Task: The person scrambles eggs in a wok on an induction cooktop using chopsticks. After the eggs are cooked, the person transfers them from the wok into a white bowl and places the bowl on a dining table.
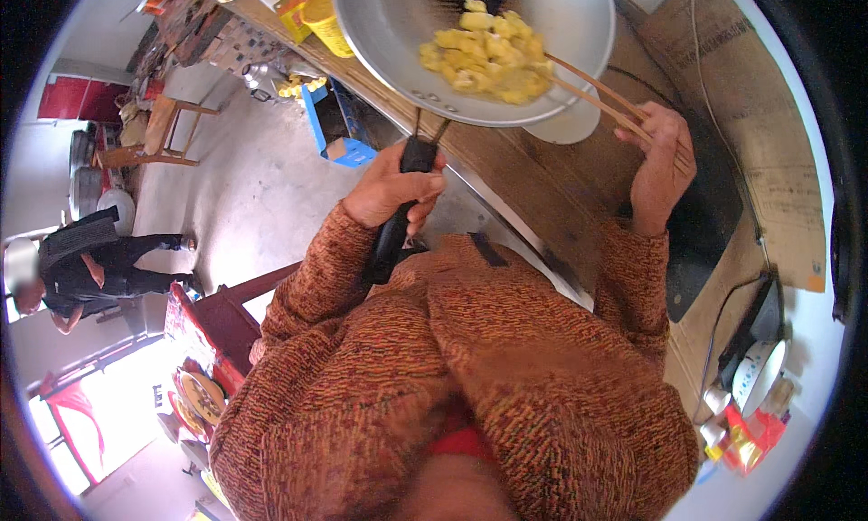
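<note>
The person's orange-brown knitted sweater (470, 376) fills the lower part of the view, both sleeves reaching up and away from the camera. The left hand (393, 191) has its grip closed tight round the black handle (398, 218) of a metal wok (407, 23), which is held tilted above the wooden worktop (551, 177). The handle's long axis runs from the hand up to the wok's near rim. Yellow scrambled egg (488, 55) lies piled on the wok's lower right side, toward the right hand (660, 168). That hand's grip is closed on a pair of wooden chopsticks (601, 100), whose tips reach leftward to touch the egg's edge. A white plate (574, 123) shows just under the wok's rim, directly below the egg. Another person (90, 268) bends over at far left, well apart.
</note>
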`<state>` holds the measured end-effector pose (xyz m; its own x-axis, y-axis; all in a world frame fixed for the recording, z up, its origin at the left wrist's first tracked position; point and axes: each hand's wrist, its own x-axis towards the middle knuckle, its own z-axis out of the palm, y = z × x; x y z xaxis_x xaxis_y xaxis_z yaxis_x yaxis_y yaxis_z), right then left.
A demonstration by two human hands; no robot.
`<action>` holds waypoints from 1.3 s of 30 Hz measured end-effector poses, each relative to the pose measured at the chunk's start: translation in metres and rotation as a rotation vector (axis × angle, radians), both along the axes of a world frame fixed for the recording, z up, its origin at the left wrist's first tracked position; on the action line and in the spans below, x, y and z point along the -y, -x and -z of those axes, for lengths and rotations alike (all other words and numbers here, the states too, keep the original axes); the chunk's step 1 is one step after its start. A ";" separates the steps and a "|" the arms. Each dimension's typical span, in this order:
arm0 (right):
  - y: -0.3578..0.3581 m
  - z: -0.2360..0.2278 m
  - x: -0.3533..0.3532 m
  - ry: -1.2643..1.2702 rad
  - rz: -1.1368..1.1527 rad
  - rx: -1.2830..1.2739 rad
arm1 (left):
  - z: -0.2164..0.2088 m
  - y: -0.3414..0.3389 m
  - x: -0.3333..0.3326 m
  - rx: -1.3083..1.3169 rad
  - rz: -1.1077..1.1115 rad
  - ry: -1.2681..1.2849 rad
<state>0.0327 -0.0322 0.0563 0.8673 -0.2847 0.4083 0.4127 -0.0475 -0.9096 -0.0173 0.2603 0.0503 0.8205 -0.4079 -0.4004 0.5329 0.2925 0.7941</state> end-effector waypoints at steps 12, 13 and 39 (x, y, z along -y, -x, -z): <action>-0.011 0.002 0.004 0.158 0.131 0.052 | 0.011 -0.029 -0.004 0.110 0.116 -0.039; -0.011 0.003 0.004 0.160 0.133 0.048 | 0.012 -0.031 -0.004 0.118 0.120 -0.033; 0.020 0.014 0.028 0.261 0.289 0.015 | 0.033 -0.043 0.016 0.298 0.092 -0.228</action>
